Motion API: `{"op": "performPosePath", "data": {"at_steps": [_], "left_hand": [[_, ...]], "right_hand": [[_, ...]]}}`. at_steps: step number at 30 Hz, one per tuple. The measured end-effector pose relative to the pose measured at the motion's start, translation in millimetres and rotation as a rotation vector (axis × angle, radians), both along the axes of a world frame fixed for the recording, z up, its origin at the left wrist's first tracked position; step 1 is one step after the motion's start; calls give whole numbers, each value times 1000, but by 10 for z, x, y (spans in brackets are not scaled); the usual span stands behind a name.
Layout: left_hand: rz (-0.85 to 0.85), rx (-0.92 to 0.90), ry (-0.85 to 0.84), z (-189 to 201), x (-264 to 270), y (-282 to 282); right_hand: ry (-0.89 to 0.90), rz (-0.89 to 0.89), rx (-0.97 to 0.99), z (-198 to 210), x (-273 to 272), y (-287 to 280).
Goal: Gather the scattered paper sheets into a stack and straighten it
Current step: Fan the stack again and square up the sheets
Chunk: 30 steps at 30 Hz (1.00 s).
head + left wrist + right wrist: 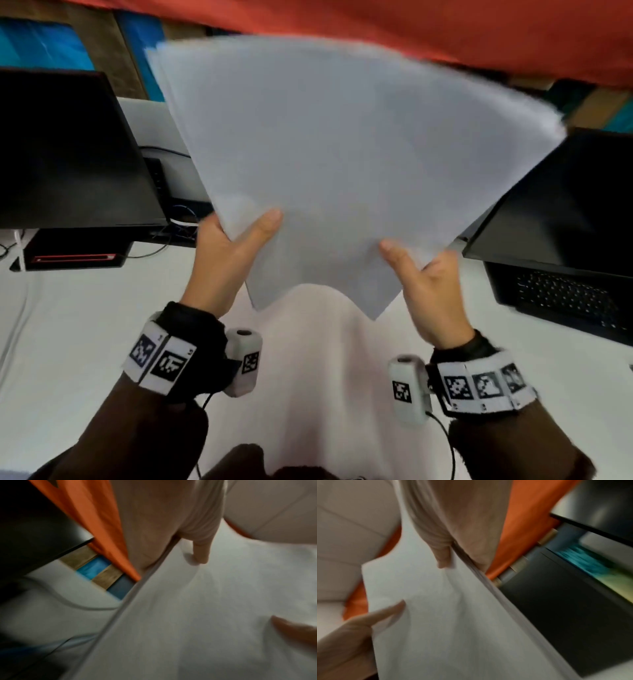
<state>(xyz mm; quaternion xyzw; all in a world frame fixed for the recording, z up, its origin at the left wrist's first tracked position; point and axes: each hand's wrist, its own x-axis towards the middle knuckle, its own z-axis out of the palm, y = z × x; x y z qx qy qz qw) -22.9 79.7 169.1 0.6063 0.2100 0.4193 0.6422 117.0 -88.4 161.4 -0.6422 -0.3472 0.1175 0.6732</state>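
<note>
A stack of white paper sheets is lifted off the white table and held upright in front of me, its top edges blurred and a little fanned. My left hand grips its lower left edge, thumb on the near face and fingers behind. My right hand grips the lower right edge the same way. In the left wrist view the paper fills the frame with my thumb on it. The right wrist view shows the paper pinched between thumb and fingers.
A dark monitor stands at the left with a black box and cables beneath it. An open laptop sits at the right. Orange fabric hangs across the back.
</note>
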Motion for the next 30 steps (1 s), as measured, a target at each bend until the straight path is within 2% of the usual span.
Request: {"op": "performPosePath", "data": {"at_steps": [4, 7, 10, 14, 16, 19, 22, 24, 27, 30], "left_hand": [[-95, -196, 320, -892, -41, 55], [-76, -291, 438, -1265, 19, 65], [0, -205, 382, -1016, 131, 85], [19, -26, 90, -295, 150, 110], [-12, 44, 16, -133, 140, 101], [-9, -31, 85, -435, 141, 105], [-34, -184, 296, -997, 75, 79], [-30, -266, 364, -1230, 29, 67], [9, -304, 344, -1243, 27, 72], [20, -269, 298, -1073, 93, 78]], "right_hand": [[301, 6, -256, -916, -17, 20], [356, -78, -381, -1250, -13, 88], [294, -130, -304, -944, 41, 153], [139, -90, 16, -209, 110, 107], [97, -72, 83, -65, 107, 68], [150, -81, -24, -357, 87, 68], [290, -97, -224, -908, 91, 40], [340, -110, -298, -1124, 105, 23], [354, -107, -309, -1188, 119, 22], [346, -110, -232, -1054, 102, 32]]}}
